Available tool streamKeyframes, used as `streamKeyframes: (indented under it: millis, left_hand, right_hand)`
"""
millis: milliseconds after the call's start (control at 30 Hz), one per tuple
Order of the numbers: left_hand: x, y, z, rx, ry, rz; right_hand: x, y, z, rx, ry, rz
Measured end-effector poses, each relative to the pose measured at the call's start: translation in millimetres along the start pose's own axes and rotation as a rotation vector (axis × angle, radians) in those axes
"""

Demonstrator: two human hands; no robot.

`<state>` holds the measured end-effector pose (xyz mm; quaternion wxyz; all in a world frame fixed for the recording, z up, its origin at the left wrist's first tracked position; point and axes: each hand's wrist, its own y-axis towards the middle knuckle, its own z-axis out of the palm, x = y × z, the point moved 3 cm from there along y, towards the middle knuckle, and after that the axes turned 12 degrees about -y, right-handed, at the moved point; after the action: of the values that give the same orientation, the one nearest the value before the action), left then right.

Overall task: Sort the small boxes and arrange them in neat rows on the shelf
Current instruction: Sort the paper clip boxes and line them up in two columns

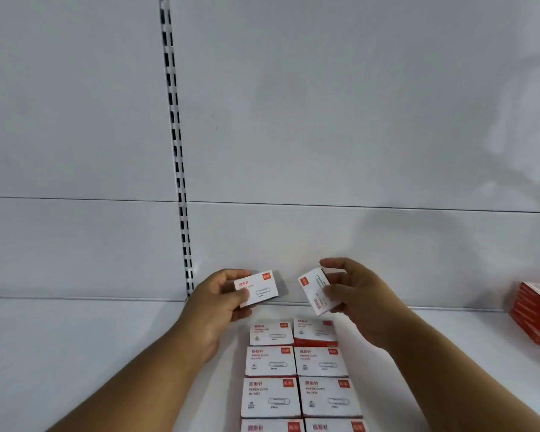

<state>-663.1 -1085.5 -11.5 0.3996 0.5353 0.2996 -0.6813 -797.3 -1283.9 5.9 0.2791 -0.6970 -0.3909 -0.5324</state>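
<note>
Above the shelf (75, 353), both hands grip boxes — left hand (219, 300) one; right hand (356, 294) another, seemingly tilted.

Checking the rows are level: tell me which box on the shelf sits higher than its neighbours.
The back-right paper clip box: its red front side shows above the box before it, so it seems stacked; the others lie flat.

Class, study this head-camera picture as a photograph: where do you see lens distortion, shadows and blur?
Head view: the slotted rail bows, showing wide-angle distortion; soft shadows fall on the back panel above the hands; print on the box in the right hand smears, while the rows of boxes read sharper; the red stack at the right edge is blurred.
</note>
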Motion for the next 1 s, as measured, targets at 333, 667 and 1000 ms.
streamKeyframes:
  millis: [333,667,1000]
  left_hand:
    - [6.5,3.4,7.1,0.020,0.276,0.079]
    - [16.9,13.5,15.5,0.084,0.795,0.153]
    - [21.0,12.5,19.0,0.170,0.925,0.283]
  right_hand:
    - [-6.5,5.5,6.0,-0.226,-0.081,0.104]
    - [-22.2,11.5,8.4,-0.129,-0.653,0.142]
    - [-20.5,9.0,17.5,0.016,-0.957,-0.020]
